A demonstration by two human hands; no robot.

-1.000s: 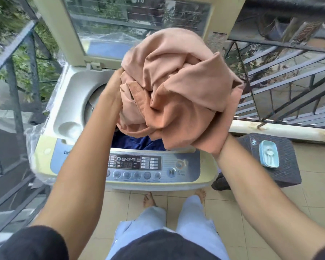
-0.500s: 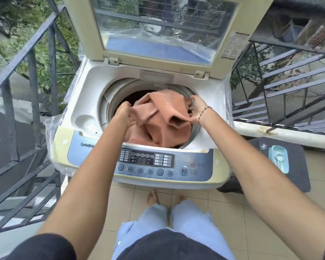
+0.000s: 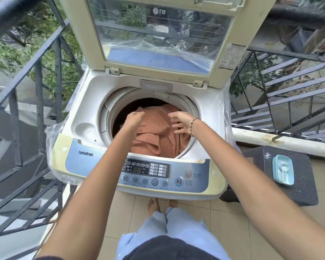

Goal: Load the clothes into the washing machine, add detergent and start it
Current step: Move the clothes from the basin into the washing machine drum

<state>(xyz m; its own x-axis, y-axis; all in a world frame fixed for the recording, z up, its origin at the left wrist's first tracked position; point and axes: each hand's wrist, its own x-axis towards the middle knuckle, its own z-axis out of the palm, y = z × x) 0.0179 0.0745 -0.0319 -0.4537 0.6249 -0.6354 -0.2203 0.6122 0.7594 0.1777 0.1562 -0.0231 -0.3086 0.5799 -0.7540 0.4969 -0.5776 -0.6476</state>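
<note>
At 9 o'clock, dark metal railing (image 3: 38, 76), greenery behind it. Centre frame, top-load washing machine (image 3: 86, 102), white and cream with blue front, plastic wrap on its sides, lid (image 3: 83, 34) standing up at 12 o'clock. Left hand (image 3: 134, 119) over drum opening at its 10 o'clock side, fingers curled in, right at the cloth edge; cannot tell if they pinch it. Clothes (image 3: 158, 136): salmon-orange fabric, crumpled in loose folds, lying inside the drum (image 3: 109, 117) and filling most of the opening, dark gap at 11 o'clock. Right hand (image 3: 180, 122) at drum's 2 o'clock side, fingers spread apart, just over the fabric, beaded bracelet (image 3: 192, 124) on wrist. Control panel (image 3: 144, 169) at 6 o'clock of drum. At 3 o'clock, dark woven stool (image 3: 304, 194) with pale blue dish (image 3: 283, 169) on top
</note>
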